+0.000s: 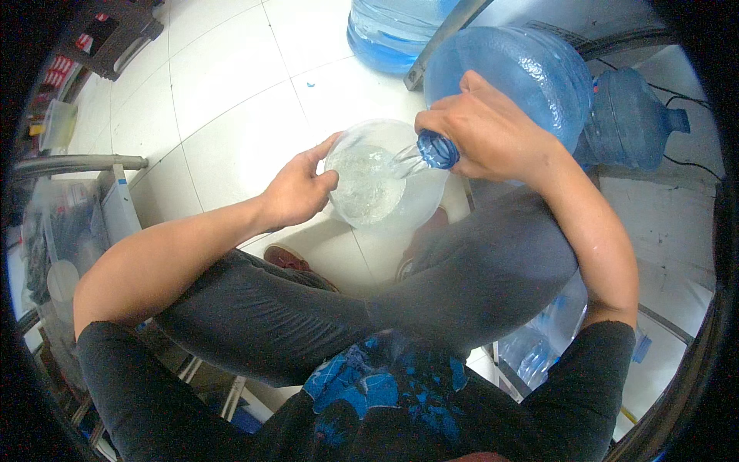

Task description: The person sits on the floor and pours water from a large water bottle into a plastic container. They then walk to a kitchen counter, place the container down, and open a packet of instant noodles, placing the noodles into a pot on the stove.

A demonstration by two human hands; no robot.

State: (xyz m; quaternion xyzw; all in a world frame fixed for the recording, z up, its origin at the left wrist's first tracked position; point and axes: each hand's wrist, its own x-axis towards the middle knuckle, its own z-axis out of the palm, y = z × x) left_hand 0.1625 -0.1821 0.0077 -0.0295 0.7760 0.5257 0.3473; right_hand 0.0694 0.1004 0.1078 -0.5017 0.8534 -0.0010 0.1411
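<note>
My left hand [297, 190] holds a translucent plastic container [424, 196] by its left rim, thumb near the edge and fingers along the outer side. Above the container's right side, my right hand [491, 133] grips a large blue water jug [514, 69] near its neck. The jug lies tilted, its open mouth [439, 150] facing the container. A clear stream of water [407, 161] runs from the mouth, and the water [369, 185] inside the container is churning. My right hand hides part of the jug's neck and shoulder.
Behind the tilted jug, another blue jug [392, 37] stands beside a metal bar [447, 40]. A further jug [629, 121] lies at right near dark cables. A metal tube [81, 164] juts in from the left. Clear bottles [537, 352] sit below my right arm.
</note>
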